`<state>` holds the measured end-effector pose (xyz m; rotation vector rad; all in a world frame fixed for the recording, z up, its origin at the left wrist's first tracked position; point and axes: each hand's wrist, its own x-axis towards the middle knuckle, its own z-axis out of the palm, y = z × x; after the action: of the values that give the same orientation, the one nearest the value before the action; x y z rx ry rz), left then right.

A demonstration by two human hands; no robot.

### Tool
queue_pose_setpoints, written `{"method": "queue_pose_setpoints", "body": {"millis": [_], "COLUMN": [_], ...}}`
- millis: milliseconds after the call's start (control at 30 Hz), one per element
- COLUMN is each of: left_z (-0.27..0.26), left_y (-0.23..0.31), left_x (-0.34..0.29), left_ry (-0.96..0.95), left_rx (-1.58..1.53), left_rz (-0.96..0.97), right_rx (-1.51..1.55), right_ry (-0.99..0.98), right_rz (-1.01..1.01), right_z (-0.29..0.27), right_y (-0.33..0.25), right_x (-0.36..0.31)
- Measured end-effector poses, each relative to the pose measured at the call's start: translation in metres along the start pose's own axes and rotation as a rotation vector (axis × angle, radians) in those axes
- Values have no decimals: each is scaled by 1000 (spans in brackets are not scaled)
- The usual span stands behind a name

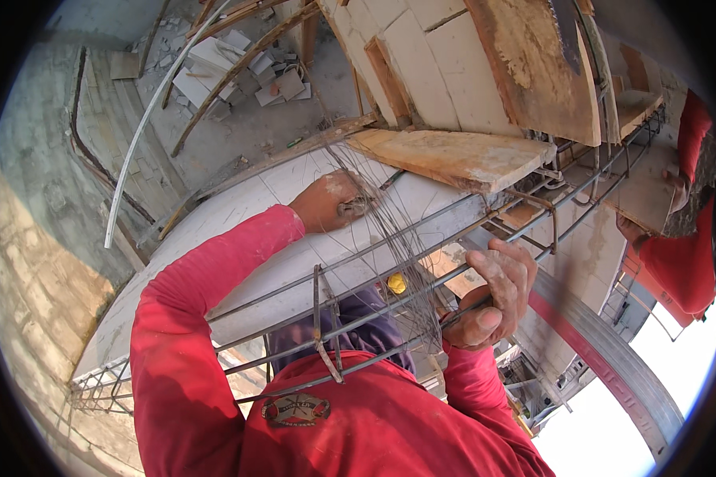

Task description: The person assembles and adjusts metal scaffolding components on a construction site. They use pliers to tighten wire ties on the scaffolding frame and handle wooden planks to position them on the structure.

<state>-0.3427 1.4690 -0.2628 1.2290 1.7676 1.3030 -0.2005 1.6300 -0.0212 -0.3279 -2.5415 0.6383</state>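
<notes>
Far L on my feed: long curved white pipe (142,127). Next, pale smooth-faced block wall (250,203); over it I've L hand (326,203) in a fist, clamped on bundle of thin dark tie wire (406,256). Wire fans down across dark ribbed steel bar (378,358), part of cage, ctr. Broad weathered wooden plank (453,159) just R of wire, upper side. My R hand (497,294): fingers + thumb curled round same bar. Far R: co-worker's red sleeve (684,262).
</notes>
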Motion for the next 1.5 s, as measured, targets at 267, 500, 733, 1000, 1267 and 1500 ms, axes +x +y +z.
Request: {"method": "queue_pose_setpoints", "body": {"millis": [267,500,733,1000,1267,1500], "left_z": [-20,-23,-9,-7,-37,-45], "left_y": [35,12,2,8,-42,-11], "left_x": [-12,-7,-30,-8,17,27], "left_ry": [-29,-91,-62,-238,-276,-276], "left_rx": [-214,-30,77,193,376,261], "left_rz": [-472,-588,-454,-359,-174,-267], "right_rx": [10,61,77,67,88,73], "right_ry": [41,42,76,99,88,57], "right_rz": [-34,7,-36,-62,-49,5], "right_z": [4,5,9,10,10,7], "right_y": [4,4,9,7,7,2], "right_x": [-4,-6,-6,-6,-9,-8]}}
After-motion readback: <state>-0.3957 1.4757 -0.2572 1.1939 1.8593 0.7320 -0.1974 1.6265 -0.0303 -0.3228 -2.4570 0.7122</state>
